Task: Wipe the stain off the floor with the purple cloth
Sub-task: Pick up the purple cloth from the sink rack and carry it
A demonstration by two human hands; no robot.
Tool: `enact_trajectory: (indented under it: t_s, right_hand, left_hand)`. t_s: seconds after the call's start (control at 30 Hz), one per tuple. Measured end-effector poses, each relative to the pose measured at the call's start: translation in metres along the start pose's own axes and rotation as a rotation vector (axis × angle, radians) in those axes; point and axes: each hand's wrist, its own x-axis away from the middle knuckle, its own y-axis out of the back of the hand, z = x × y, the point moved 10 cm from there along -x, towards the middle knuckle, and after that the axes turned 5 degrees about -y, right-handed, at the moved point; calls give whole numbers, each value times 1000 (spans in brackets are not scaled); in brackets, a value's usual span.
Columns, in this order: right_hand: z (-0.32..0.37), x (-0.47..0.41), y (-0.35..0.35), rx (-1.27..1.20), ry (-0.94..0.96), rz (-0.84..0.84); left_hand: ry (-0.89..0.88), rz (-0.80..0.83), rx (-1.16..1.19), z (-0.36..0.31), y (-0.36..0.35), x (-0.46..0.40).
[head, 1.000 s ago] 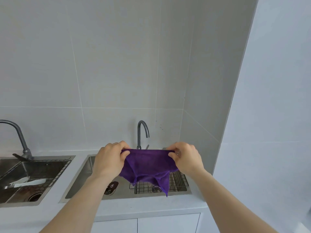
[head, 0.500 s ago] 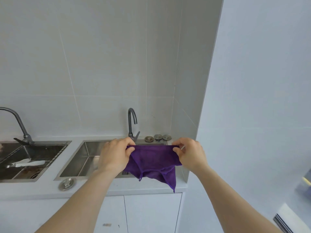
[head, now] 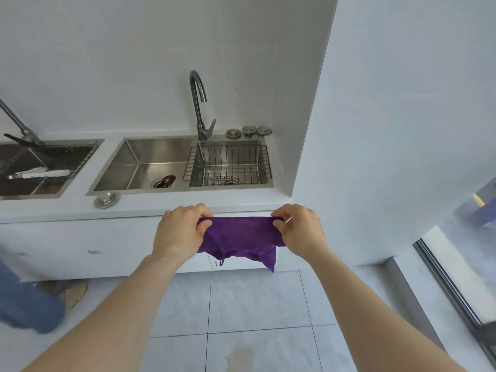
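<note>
The purple cloth (head: 239,238) hangs stretched between both hands, in front of the white cabinet below the counter. My left hand (head: 178,233) pinches its left top corner and my right hand (head: 298,229) pinches its right top corner. The cloth's lower edge droops, with a small loop and a pointed corner dangling. A faint brownish stain (head: 240,358) lies on the pale floor tiles (head: 257,302) near the bottom of the view, between my forearms and well below the cloth.
A steel sink (head: 145,167) with a wire basket (head: 228,163) and a tap (head: 198,103) sits in the white counter (head: 150,202). A second sink (head: 45,167) is at left. Another person's jeans leg and shoe (head: 40,302) stand at lower left. A white wall (head: 389,130) and window track (head: 453,288) are at right.
The view has tilted down from the wall to the counter front and floor. Both hands, still holding the cloth, have come away from the sink toward me and lower.
</note>
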Motion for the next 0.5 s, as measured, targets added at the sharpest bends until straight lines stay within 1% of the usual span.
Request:
enact_trajectory:
  t_s: [0.17, 0.5]
  right_hand:
    - [-23, 28, -65, 29, -78, 58]
    - [-88, 83, -215, 84, -276, 101]
  left_hand:
    - [29, 106, 56, 52, -55, 33]
    - [116, 297, 186, 167, -187, 89]
